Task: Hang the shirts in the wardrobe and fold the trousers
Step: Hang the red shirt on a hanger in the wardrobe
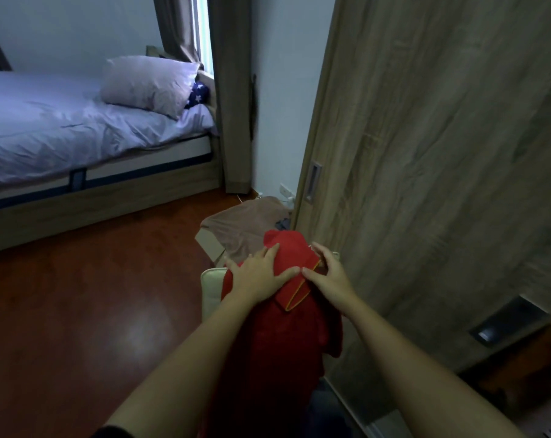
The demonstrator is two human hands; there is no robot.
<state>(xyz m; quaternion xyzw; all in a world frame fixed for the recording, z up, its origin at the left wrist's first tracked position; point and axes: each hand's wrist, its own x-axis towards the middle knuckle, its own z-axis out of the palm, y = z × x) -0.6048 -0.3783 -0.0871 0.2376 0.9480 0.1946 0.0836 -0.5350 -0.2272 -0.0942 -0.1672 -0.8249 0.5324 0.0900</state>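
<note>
Two grips on one red shirt [286, 336]; nothing is lifted clear.

Far left: bed [62, 128] with pillow [147, 83], well apart from the work. Centre, on the floor [78, 311]: a box [209, 241] with brown cloth [239, 226] draped over it, just behind the shirt. The shirt is draped over a white support [211, 289] and hangs down toward the camera. Chair back or basket rim, cannot tell which.

Left grip [258, 273]: open, fingers spread flat, palm pressing the cloth on the left shoulder side. It holds nothing, only pins. The collar [294, 292], yellow-edged, lies between the two grips.

Right grip [327, 273]: laid on the shirt just right of the collar, thumb on the cloth, fingers arched over the far edge. Whether they pinch cloth or merely rest, cannot tell. No hanger is seen; one may be hidden under the cloth.

Right: wardrobe door [441, 153], close beside the right forearm, with its recessed handle [313, 181] above and behind the shirt. The interior is not in view.

Judgement on the step in hand: readying the shirt for hanging.
- Find both shoulder seams by feel.
- Keep the collar centred between the grips.
- Take hold at the shoulders rather than mid-cloth, so the body drops straight.
- Lift evenly; an uneven pull would skew the collar.
- The door likely needs sliding first, which asks for one free grip.
</note>
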